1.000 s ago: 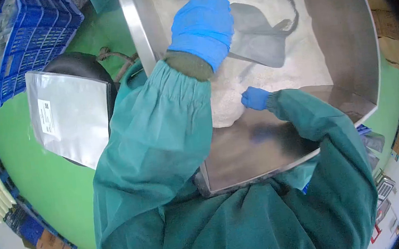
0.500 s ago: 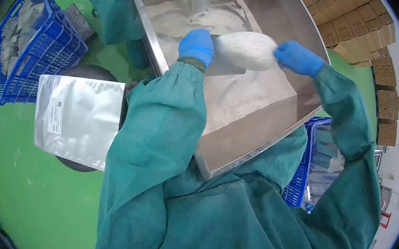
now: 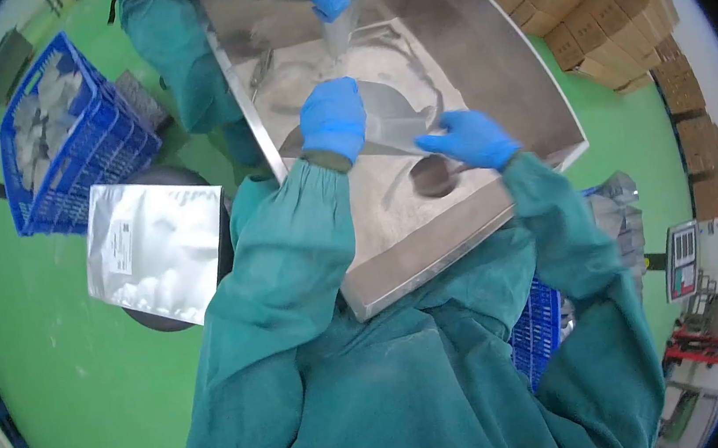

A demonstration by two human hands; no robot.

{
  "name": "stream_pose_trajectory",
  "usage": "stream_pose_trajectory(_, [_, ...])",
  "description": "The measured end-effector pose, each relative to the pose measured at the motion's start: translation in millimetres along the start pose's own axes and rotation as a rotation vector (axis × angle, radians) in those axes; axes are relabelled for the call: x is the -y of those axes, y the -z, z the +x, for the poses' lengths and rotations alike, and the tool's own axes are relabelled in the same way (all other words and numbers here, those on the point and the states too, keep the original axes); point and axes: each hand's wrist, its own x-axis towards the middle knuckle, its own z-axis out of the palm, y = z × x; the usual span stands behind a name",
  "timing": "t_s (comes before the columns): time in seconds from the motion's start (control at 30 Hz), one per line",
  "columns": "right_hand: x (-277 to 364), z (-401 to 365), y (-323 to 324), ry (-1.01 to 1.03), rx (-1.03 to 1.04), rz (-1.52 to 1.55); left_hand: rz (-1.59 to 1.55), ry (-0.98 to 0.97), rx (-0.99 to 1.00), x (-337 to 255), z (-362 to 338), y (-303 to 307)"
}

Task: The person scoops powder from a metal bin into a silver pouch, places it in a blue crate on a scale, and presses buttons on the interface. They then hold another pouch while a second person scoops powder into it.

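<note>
My left hand [image 3: 332, 121], in a blue glove, is closed on the edge of a clear plastic bag [image 3: 389, 113] over a steel trough [image 3: 426, 265]. Pale powder [image 3: 377, 191] covers the trough's floor. To the right, my blue-gloved right hand [image 3: 475, 142] is closed around the handle of a round metal scoop [image 3: 433, 176], its fingertips right at the bag's edge. The scoop's bowl hangs below that hand, dark inside and blurred. Most of its handle is hidden by the glove.
Across the trough, a co-worker's gloved hands [image 3: 332, 1] hold another clear bag [image 3: 343, 31]. A silver pouch [image 3: 162, 246] lies on a dark round stool at left, near a blue crate [image 3: 77, 159] of pouches. Another blue crate [image 3: 535, 332] stands by my right side; cartons [image 3: 592, 12] are stacked beyond.
My right hand has come left and down toward the bag. The white blurred mass between my hands is gone, and the scoop's dark bowl now shows. The view has shifted.
</note>
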Motion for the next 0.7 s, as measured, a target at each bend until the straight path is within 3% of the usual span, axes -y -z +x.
stream_pose_trajectory(0.07, [-31, 18, -43, -0.055, 0.006, 0.069, -0.019, -0.101, -0.072, -24, -24, 29])
stream_pose_trajectory(0.13, [-61, 21, -56, 0.252, -0.040, 0.138, 0.027, -0.078, -0.136, -33, -78, 55])
stream_pose_trajectory(0.17, [-56, 9, -41, 0.248, -0.067, 0.155, 0.163, -0.034, 0.090, -34, -105, 55])
stream_pose_trajectory(0.2, [-48, -12, -15, 0.037, 0.124, 0.301, 0.304, 0.003, 0.316, -35, -127, 50])
stream_pose_trajectory(0.23, [-47, -33, 1, -0.176, 0.325, 0.447, 0.257, -0.002, 0.371, -42, -142, 49])
stream_pose_trajectory(0.3, [-65, -64, 15, -0.154, 0.304, 0.407, 0.197, -0.043, 0.428, -65, -161, 52])
stream_pose_trajectory(0.33, [-68, -74, 25, -0.119, 0.297, 0.354, 0.095, -0.132, 0.555, -72, -158, 62])
stream_pose_trajectory(0.37, [-77, -92, 40, -0.163, 0.265, 0.381, 0.000, -0.230, 0.693, -86, -158, 73])
stream_pose_trajectory(0.43, [-102, -127, 59, -0.134, 0.147, 0.438, 0.126, -0.688, 0.441, -117, -165, 90])
stream_pose_trajectory(0.5, [-112, -167, 83, -0.047, -0.006, 0.487, -0.357, -0.598, 0.396, -127, -158, 100])
stream_pose_trajectory(0.57, [-100, -214, 125, 0.018, -0.224, 0.494, -0.345, -0.252, 0.522, -185, -155, 154])
stream_pose_trajectory(0.6, [-95, -243, 147, 0.076, -0.353, 0.497, -0.369, -0.432, 0.445, -198, -153, 164])
stream_pose_trajectory(0.63, [-90, -280, 175, 0.031, -0.425, 0.467, -0.432, -0.394, 0.484, -236, -162, 196])
stream_pose_trajectory(0.7, [-64, -333, 226, -0.231, -0.552, 0.309, -0.560, -0.471, 0.454, -284, -170, 229])
